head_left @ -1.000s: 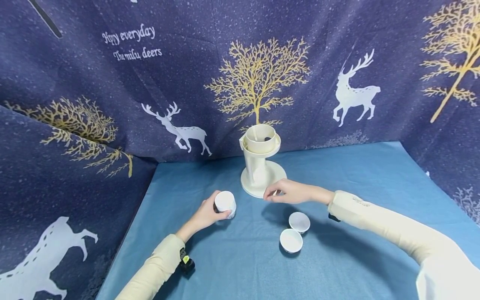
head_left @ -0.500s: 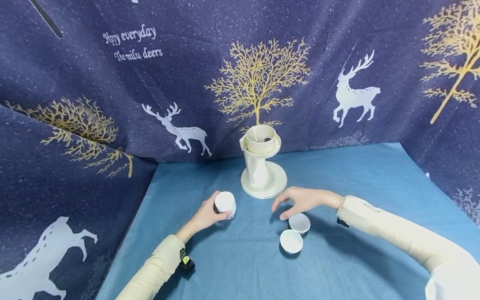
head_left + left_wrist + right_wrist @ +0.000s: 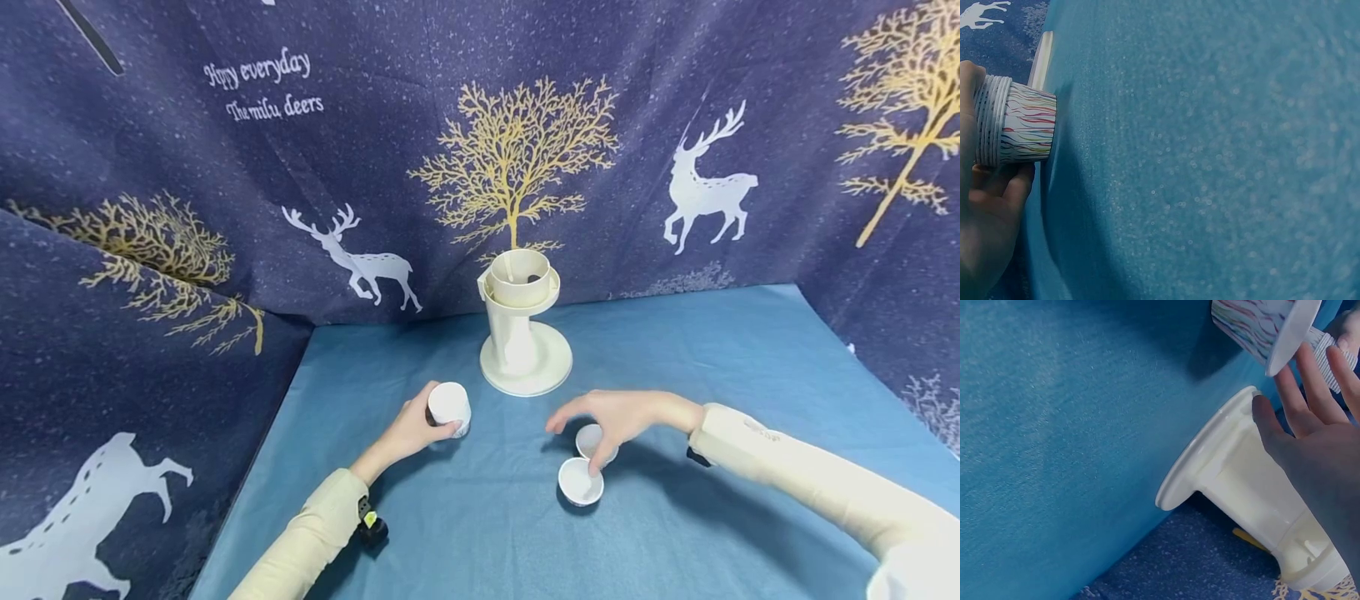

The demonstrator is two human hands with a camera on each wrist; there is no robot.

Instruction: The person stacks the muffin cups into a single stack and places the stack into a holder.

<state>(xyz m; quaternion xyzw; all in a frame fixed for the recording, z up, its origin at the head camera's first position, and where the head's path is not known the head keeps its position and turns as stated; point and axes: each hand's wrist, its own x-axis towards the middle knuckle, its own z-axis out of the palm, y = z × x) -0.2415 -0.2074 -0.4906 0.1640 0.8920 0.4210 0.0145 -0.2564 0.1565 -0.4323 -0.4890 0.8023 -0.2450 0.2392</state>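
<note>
My left hand (image 3: 408, 423) grips a stack of small paper cups (image 3: 1022, 122) with thin coloured wavy lines; several rims show nested together. In the head view that stack (image 3: 449, 406) is at the middle left. My right hand (image 3: 628, 414) hovers over two loose paper cups, fingers spread and thumb pointing down. The nearer paper cup (image 3: 579, 483) has its mouth up, with the thumb tip at its rim. The farther paper cup (image 3: 589, 439) is partly hidden behind the hand. Whether the fingers touch either cup, I cannot tell.
A cream-white stand (image 3: 517, 354) with a round base and an open cylinder on top stands at the back of the blue-covered table (image 3: 675, 333). A dark blue cloth (image 3: 360, 150) with deer and trees hangs behind it.
My right hand has moved from beside the stand's base toward me, spreading its fingers above the two loose cups. My left hand and its stack have stayed in place.
</note>
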